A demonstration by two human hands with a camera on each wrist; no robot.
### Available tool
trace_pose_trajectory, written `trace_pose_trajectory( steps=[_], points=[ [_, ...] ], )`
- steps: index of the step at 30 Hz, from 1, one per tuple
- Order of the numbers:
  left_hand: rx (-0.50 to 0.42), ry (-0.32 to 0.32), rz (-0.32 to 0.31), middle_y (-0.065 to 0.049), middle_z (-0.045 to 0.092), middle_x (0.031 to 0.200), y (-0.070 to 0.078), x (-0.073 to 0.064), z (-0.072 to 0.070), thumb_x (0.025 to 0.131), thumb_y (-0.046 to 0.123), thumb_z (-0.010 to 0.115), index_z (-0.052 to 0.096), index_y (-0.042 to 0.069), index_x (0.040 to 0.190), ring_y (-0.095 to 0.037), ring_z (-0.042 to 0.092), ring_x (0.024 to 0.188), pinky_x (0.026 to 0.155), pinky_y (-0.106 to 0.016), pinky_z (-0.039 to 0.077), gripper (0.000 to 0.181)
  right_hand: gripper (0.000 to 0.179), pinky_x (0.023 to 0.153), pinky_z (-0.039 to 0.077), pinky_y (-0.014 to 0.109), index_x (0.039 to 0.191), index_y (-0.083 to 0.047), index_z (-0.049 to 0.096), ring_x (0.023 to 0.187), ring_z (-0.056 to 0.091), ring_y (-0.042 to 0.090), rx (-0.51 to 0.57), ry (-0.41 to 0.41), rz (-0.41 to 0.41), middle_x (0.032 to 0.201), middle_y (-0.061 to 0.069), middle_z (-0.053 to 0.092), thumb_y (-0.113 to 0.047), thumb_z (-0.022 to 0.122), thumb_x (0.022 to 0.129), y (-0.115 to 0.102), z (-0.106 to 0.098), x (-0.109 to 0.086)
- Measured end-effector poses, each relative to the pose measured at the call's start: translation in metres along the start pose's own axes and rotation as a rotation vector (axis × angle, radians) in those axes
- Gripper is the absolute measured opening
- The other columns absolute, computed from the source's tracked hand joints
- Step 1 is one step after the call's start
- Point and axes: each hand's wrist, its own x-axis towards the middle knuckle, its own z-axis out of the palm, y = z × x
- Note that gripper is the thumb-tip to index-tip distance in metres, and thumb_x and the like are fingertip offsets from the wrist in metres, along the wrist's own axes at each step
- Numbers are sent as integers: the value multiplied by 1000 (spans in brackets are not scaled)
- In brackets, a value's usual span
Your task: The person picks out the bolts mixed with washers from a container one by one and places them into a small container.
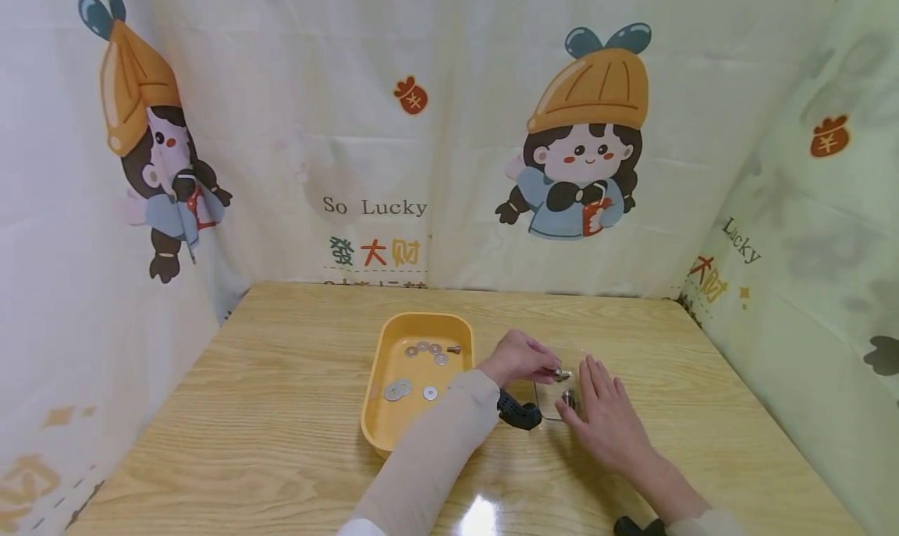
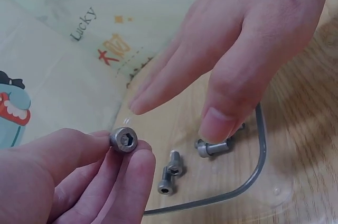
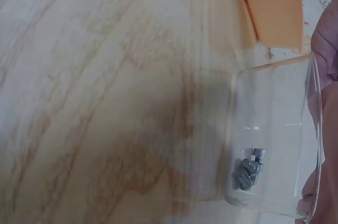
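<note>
My left hand (image 1: 521,356) reaches over a clear, see-through container (image 3: 274,97). Between thumb and fingers it pinches a hex socket screw (image 2: 124,139), its socket facing the left wrist camera. My right hand (image 1: 609,419) is at the container's right side, fingers extended, thumb hanging over the rim; whether it touches the wall is hard to tell. Several more socket screws (image 2: 173,165) lie on the container's bottom, partly hidden by the right thumb in the left wrist view.
Left of the container stands a yellow tray (image 1: 370,395) holding several flat washers (image 1: 430,393) and one screw (image 1: 453,349). My left forearm crosses its near right corner. Everything stands on a wooden table (image 1: 281,380), with a printed curtain (image 1: 477,177) behind.
</note>
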Motion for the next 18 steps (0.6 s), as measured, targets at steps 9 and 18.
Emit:
trace_pose_trajectory(
  steps=[9,18],
  points=[
    [16,-25,24,-23,75,94,3,-4,-6,89,1,70,74,-8,97,-26,76,79,76,-34,64,13,81,117,19,69,152,13,20,147,19,49,25,6,3,160,31,18,-44,51,102,1,3,-2],
    [-7,-32,36,-25,74,96,2,-6,-15,89,-1,69,74,-6,95,-31,75,89,75,-31,64,10,83,118,18,69,152,12,18,148,18,49,46,-7,3,161,31,16,-46,50,102,1,3,-2]
  ],
)
